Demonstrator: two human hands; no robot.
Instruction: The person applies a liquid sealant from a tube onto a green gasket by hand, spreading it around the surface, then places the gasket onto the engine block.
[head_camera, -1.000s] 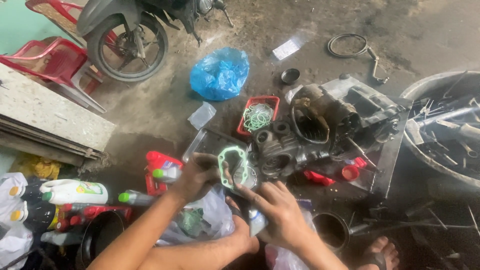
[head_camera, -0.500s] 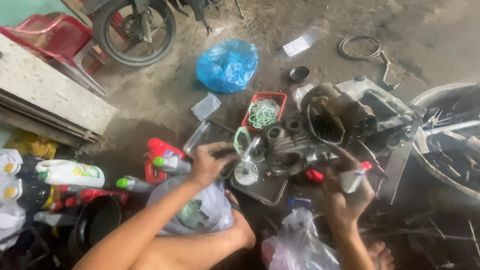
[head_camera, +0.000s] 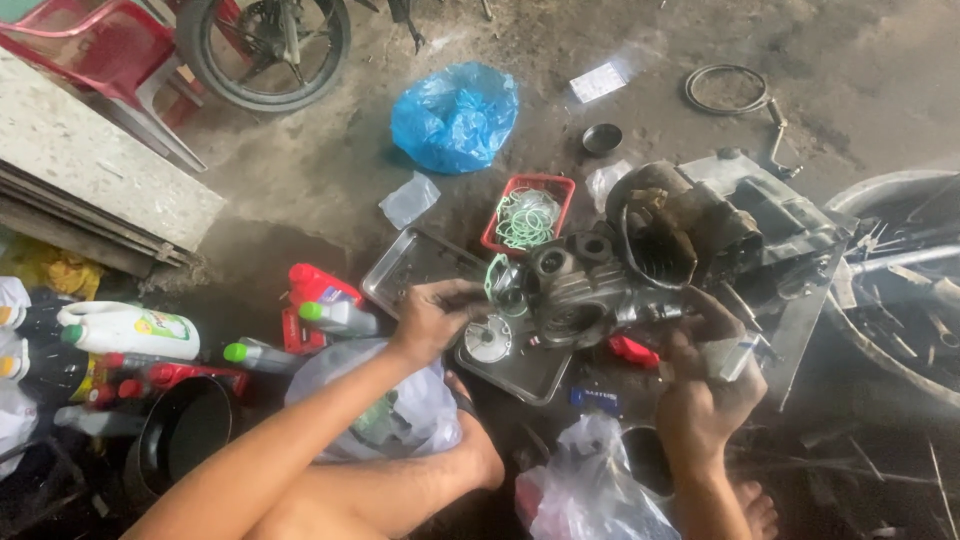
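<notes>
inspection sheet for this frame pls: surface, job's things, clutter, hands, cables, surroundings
Surface: stained concrete floor; metal tray on it.
Job's things: engine case on the tray; green gasket at its left edge; small pale part.
Clutter: blue bag, red basket of green rings, bottles, clear bags.
Hands: left hand pinches the gasket; right hand grips the pale part.
Cables: coiled cable top right.
Surroundings: motorbike wheel, red chair, tyre.
</notes>
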